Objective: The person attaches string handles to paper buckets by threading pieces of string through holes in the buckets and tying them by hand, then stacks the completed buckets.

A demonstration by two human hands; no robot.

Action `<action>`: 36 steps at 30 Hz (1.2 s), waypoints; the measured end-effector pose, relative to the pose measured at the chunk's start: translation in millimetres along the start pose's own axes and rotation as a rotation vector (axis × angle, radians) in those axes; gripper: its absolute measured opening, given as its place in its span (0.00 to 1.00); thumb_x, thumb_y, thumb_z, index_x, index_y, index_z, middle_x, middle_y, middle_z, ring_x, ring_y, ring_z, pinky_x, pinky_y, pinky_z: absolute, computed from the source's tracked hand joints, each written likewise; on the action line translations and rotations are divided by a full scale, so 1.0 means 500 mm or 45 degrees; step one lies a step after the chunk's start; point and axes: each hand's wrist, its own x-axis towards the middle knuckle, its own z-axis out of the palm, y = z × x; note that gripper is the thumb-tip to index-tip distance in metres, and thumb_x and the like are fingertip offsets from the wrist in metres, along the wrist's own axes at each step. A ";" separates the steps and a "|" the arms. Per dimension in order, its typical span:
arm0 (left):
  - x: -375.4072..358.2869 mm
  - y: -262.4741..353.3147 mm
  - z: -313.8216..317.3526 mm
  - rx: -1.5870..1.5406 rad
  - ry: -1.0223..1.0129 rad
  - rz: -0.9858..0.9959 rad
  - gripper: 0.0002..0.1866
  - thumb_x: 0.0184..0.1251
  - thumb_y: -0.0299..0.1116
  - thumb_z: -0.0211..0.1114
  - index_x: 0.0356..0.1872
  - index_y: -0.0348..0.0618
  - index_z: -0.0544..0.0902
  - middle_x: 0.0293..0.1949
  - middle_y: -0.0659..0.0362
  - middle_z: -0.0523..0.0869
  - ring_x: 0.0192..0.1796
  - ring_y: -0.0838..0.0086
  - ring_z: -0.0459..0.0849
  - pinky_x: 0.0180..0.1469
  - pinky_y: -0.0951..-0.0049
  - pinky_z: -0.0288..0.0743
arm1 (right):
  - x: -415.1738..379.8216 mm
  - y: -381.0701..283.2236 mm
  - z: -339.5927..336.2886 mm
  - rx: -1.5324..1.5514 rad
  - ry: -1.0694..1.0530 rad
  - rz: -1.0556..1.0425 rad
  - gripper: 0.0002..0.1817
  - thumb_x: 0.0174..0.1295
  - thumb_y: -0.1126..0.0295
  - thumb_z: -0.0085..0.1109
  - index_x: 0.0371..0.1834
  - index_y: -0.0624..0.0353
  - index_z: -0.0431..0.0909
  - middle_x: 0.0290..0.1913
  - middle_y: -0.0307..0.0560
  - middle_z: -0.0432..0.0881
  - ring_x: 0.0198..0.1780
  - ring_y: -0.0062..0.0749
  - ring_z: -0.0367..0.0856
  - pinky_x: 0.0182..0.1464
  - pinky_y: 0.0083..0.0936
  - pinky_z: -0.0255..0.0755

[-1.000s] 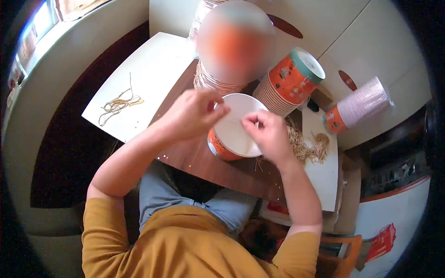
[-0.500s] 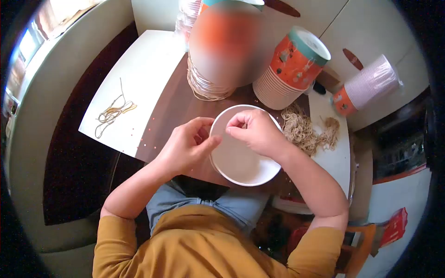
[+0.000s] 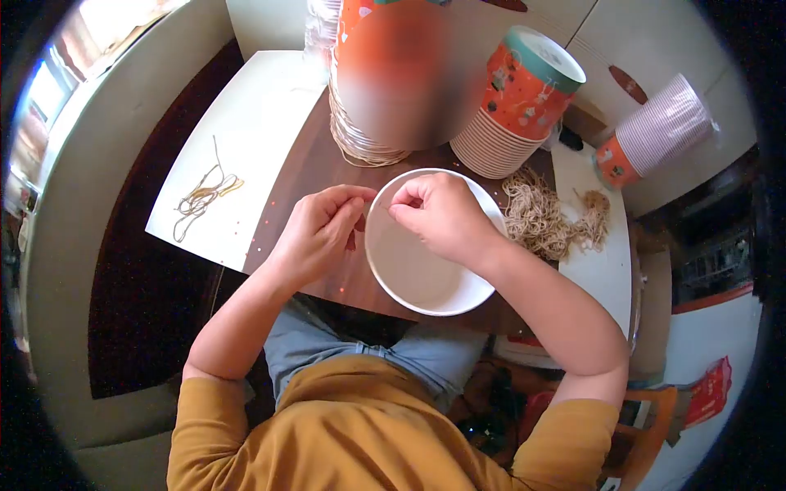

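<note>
A large round paper bucket with a white inside stands in front of me, its mouth facing up at me. My left hand is at the bucket's left rim, thumb and forefinger pinched together. Over the bucket's mouth my right hand is also pinched, its fingertips near the left part of the rim. Whatever lies between the fingertips of either hand is too small to make out. Just right of the bucket a tangled heap of beige string lies on the table.
Behind the bucket stand a stack of orange and green paper buckets and a blurred tall stack with strings hanging beside it. A wrapped cup stack leans at the right. Loose cords lie on the white table part.
My left thumb and forefinger, apart before, are now closed together. Both hands are a little farther from me, and the whole view has shifted slightly.
</note>
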 end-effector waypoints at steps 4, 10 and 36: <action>0.019 -0.015 -0.004 0.110 0.026 0.051 0.14 0.75 0.31 0.54 0.50 0.34 0.82 0.32 0.63 0.84 0.32 0.85 0.78 0.33 0.83 0.73 | 0.005 0.000 0.006 -0.006 -0.010 0.035 0.07 0.55 0.73 0.63 0.30 0.67 0.84 0.25 0.45 0.83 0.27 0.22 0.79 0.32 0.24 0.72; 0.028 -0.027 -0.004 0.179 0.024 0.134 0.12 0.72 0.29 0.57 0.49 0.32 0.82 0.36 0.60 0.86 0.38 0.83 0.80 0.42 0.79 0.76 | 0.013 0.005 0.010 -0.061 0.032 -0.027 0.06 0.54 0.74 0.63 0.30 0.67 0.83 0.26 0.47 0.82 0.28 0.26 0.80 0.32 0.25 0.73; -0.092 0.010 -0.020 -0.059 -0.228 0.098 0.03 0.58 0.23 0.56 0.30 0.36 0.77 0.31 0.61 0.79 0.35 0.79 0.77 0.38 0.77 0.71 | -0.181 -0.115 -0.061 -0.566 -0.210 -0.145 0.36 0.44 0.55 0.76 0.55 0.62 0.74 0.40 0.53 0.81 0.40 0.46 0.82 0.43 0.36 0.76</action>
